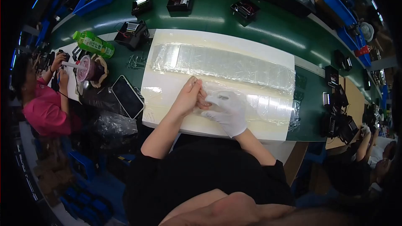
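My bare left hand (pixel 189 97) is over the near half of a white board (pixel 161 113), its fingers curled in and its thumb side up. Facing it, my right hand (pixel 229 111) wears a white glove, and its bent fingertips meet the fingers of the left. Something clear and shiny, perhaps thin plastic, shows around the fingers, but what they pinch is too small to make out. Just beyond both hands a long strip of clear film (pixel 226 65) is stuck across the board. A second, shorter clear strip (pixel 268 106) runs to the right of the gloved hand.
Black boxes with red wires (pixel 180 2) stand along the far green bench (pixel 205 21). At left are a green bottle (pixel 94 44), a lidded drink cup (pixel 86 69) and a tablet (pixel 127 96). More black parts (pixel 341 127) sit at right. Co-workers (pixel 48 104) are on both sides.
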`<state>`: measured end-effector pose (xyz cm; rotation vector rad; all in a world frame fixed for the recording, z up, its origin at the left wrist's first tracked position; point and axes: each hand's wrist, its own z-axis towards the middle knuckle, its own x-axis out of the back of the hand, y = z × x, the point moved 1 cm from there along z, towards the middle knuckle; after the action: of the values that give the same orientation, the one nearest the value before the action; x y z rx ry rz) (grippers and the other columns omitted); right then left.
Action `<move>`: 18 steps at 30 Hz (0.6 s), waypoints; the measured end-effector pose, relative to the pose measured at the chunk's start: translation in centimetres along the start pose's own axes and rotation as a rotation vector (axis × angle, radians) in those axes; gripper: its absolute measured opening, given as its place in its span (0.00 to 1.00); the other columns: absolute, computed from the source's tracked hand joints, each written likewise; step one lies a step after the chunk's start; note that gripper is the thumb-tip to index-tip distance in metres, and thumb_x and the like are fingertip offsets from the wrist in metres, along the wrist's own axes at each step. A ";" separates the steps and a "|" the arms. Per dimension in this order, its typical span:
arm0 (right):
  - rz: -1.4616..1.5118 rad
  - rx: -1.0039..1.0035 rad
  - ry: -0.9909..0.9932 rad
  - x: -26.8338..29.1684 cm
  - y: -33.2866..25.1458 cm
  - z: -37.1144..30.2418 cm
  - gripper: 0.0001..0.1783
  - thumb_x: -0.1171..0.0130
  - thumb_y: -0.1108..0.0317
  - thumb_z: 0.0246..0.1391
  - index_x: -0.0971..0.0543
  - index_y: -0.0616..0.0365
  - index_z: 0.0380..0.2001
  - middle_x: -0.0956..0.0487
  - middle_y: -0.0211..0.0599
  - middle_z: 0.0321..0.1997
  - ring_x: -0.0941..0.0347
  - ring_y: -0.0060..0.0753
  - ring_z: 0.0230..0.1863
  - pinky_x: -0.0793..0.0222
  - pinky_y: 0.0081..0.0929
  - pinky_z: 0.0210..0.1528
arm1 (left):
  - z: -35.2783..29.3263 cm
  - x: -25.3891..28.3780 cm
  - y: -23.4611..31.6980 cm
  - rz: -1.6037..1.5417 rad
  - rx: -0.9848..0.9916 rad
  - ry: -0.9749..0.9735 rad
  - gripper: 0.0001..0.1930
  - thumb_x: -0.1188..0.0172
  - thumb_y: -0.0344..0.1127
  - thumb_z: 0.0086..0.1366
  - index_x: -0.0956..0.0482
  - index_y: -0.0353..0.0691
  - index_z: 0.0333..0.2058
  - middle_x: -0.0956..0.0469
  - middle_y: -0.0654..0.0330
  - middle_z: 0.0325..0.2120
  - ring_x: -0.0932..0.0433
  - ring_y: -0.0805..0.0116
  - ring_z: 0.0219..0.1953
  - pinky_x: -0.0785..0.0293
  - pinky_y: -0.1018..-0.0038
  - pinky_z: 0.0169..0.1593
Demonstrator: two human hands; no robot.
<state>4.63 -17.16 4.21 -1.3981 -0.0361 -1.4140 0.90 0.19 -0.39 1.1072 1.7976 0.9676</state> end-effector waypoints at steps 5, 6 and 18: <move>0.195 0.141 -0.035 -0.3 0.7 -2.9 0.09 0.31 0.64 0.42 0.16 0.52 0.30 0.18 0.41 0.32 0.23 0.40 0.34 0.29 0.30 0.40 | -1.4 -1.4 -0.5 0.606 -0.273 0.144 0.14 0.58 0.45 0.73 0.38 0.39 0.37 0.24 0.50 0.23 0.22 0.50 0.23 0.29 0.57 0.29; 0.267 0.130 -0.075 -0.1 0.9 -4.1 0.09 0.31 0.65 0.41 0.16 0.53 0.29 0.18 0.40 0.31 0.23 0.39 0.32 0.29 0.30 0.37 | -1.9 -1.5 -0.8 0.841 -0.291 0.208 0.14 0.56 0.44 0.72 0.38 0.38 0.36 0.25 0.50 0.22 0.23 0.49 0.24 0.29 0.57 0.30; 0.988 -0.313 0.506 7.6 4.6 -11.0 0.11 0.39 0.67 0.56 0.29 0.58 0.25 0.24 0.38 0.29 0.29 0.26 0.23 0.35 0.20 0.25 | -6.9 3.8 -0.1 0.810 -0.626 -0.034 0.21 0.43 0.37 0.65 0.38 0.34 0.51 0.27 0.43 0.41 0.27 0.48 0.46 0.30 0.64 0.50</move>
<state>2.32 -31.07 3.42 -0.9969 1.0923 -0.8817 -6.46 2.32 1.34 1.4131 0.8539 1.8024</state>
